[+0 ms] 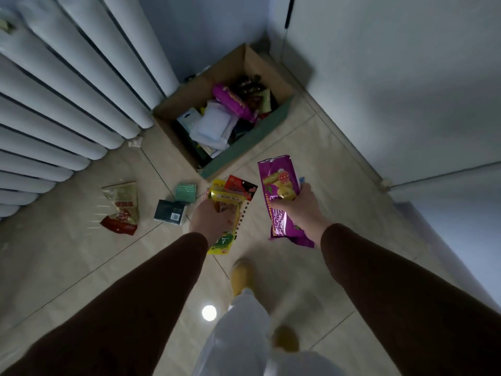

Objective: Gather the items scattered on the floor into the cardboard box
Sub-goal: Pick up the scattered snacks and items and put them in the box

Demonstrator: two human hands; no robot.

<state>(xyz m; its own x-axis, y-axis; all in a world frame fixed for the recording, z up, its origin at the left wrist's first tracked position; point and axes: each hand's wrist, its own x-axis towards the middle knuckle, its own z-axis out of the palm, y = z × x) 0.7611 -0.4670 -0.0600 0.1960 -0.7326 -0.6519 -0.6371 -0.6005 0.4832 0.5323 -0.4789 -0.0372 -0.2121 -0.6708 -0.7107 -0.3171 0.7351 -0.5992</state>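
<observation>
The open cardboard box (267, 123) stands in the corner ahead, holding several packets, one of them purple. My right hand (299, 206) grips a long purple snack bag (279, 196), held above the floor just in front of the box. My left hand (210, 221) is closed on a yellow snack packet (225, 241); a red and black packet (240, 185) shows just beyond it. On the floor to the left lie a small green box (185, 192), a dark box (170, 212) and a red and green snack bag (122, 207).
A white radiator (62, 85) runs along the left wall. White walls or doors (393, 77) close the corner on the right. My yellow slippers (242, 275) and white trousers are below, on the beige tiled floor (67, 261).
</observation>
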